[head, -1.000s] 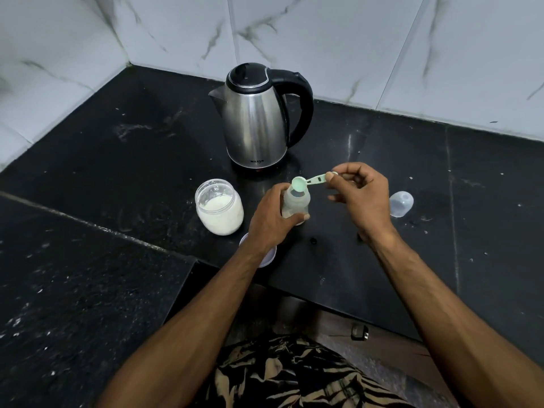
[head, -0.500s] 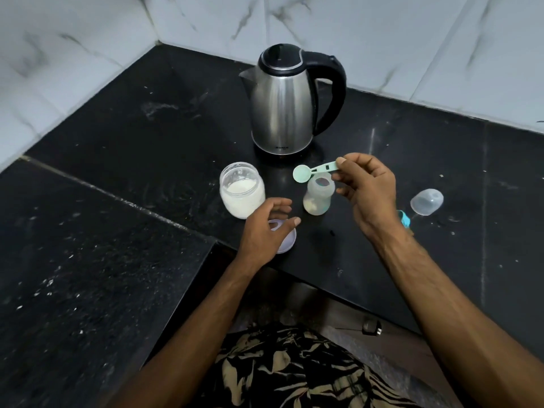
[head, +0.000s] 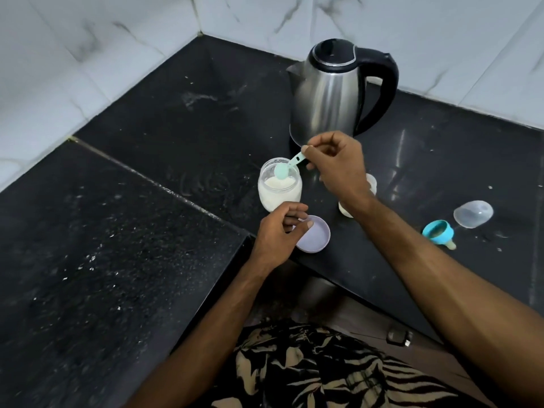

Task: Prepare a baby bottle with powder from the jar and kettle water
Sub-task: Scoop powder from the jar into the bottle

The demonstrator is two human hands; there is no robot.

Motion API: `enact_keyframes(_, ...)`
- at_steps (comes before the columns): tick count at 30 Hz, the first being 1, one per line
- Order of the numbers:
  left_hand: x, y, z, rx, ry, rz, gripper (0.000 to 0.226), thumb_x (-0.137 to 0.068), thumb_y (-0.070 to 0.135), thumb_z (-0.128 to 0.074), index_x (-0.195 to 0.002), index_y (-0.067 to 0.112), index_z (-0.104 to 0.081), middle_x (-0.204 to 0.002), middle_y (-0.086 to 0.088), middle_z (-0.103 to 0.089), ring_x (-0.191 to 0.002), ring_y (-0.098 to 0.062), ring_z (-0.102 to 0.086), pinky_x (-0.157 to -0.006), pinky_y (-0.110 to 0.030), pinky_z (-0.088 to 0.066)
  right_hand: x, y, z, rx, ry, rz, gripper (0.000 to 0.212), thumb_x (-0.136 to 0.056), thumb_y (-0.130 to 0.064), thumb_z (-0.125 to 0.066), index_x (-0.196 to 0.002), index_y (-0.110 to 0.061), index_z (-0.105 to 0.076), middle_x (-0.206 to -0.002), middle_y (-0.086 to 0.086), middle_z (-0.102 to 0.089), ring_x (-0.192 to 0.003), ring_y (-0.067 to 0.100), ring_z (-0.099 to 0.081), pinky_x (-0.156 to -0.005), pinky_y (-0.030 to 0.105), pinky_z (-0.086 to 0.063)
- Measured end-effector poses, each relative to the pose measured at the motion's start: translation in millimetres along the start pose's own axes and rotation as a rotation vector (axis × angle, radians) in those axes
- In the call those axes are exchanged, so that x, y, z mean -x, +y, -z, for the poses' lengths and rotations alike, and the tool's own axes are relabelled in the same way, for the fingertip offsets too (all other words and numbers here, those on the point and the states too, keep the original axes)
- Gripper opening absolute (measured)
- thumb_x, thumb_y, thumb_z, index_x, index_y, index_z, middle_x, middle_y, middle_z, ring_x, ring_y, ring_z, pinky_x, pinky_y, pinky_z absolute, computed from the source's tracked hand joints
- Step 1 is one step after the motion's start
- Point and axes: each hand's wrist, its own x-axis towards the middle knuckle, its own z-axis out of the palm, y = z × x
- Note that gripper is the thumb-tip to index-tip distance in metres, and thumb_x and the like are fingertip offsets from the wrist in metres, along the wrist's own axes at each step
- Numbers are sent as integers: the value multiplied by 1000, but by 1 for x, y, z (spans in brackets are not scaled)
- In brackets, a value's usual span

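The right hand pinches the handle of a small mint-green plastic scoop, its bowl dipped into the mouth of the open glass jar — presumably to load white powder. The left hand, fingers loosely curled, hovers beside the jar over its pale lilac lid; whether it touches the lid I cannot tell. The baby bottle stands uncapped behind the right wrist (mostly hidden). The steel kettle waits behind on the speckled black bench — close for pouring.
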Motion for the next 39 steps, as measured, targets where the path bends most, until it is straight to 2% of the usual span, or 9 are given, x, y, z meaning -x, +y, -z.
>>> enact_keyframes(5,-3,0,6,-2,0,-7,26,-86,13,-74,-111,14,-66,-96,3,-71,-87,-7,-68,-82,-22,-55,-8,12,-20,352,-103,131,4,-82,-14,-72,-83,-15,-68,-70,-6,-68,-63,6,-61,-64,29,-56)
enact_keyframes(9,-3,-2,8,-3,0,-11,25,-86,12,-74,-109,17,-66,-92,7,-71,-86,-6,-67,-84,-28,-56,-9,14,-30,516,-183,190,3,-81,-20,-71,-81,-19,-69,-73,-9,-69,-69,10,-65,-70,39,-58)
enact_keyframes(17,-5,-4,8,-44,-5,-35,27,-86,16,-74,-112,13,-67,-94,3,-72,-90,-8,-68,-86,-29,-56,-8,12,-40,684,-242,222,11,-87,-23,-63,-85,-17,-72,-83,-5,-73,-77,14,-68,-74,37,-58)
enact_keyframes(22,-4,-3,5,-58,-15,-32,26,-87,15,-73,-112,10,-67,-94,4,-72,-89,-6,-67,-83,-23,-55,-10,10,-33,711,-243,243,11,-89,-22,-64,-88,-16,-73,-87,-2,-74,-79,15,-67,-71,29,-55)
enact_keyframes(25,-4,-1,0,-51,-34,-25,23,-88,14,-73,-109,16,-66,-92,8,-71,-88,-8,-67,-83,-25,-55,-10,6,-27,739,-230,272,11,-90,-21,-63,-89,-16,-73,-87,-3,-74,-76,14,-67,-66,23,-49)
enact_keyframes(29,-5,3,-6,-66,-48,-21,22,-88,15,-72,-108,22,-65,-92,11,-70,-86,-3,-66,-83,-26,-54,-12,5,-13,686,-197,280,11,-87,-23,-65,-85,-16,-73,-77,-6,-73,-69,11,-67,-70,36,-58)
enact_keyframes(34,-9,8,-18,-61,-44,-30,25,-88,15,-73,-111,18,-65,-96,7,-71,-85,-3,-67,-84,-26,-54,-18,1,11,518,-140,174,18,-88,-27,-69,-78,-12,-71,-65,-3,-70,-52,9,-64,-56,23,-53)
enact_keyframes(37,-15,11,-26,-51,-20,-62,32,-85,13,-76,-114,14,-64,-103,2,-69,-90,-5,-67,-83,-20,-52,-22,3,28,388,-111,73,19,-89,-26,-69,-79,-9,-72,-71,3,-73,-49,6,-63,-45,18,-47)
enact_keyframes(39,-20,14,-33,-67,-4,-90,39,-83,14,-78,-118,12,-62,-110,2,-68,-97,-6,-65,-83,-16,-50,-24,7,42,326,-96,34,18,-89,-26,-70,-79,-11,-72,-73,1,-74,-51,6,-63,-46,16,-45)
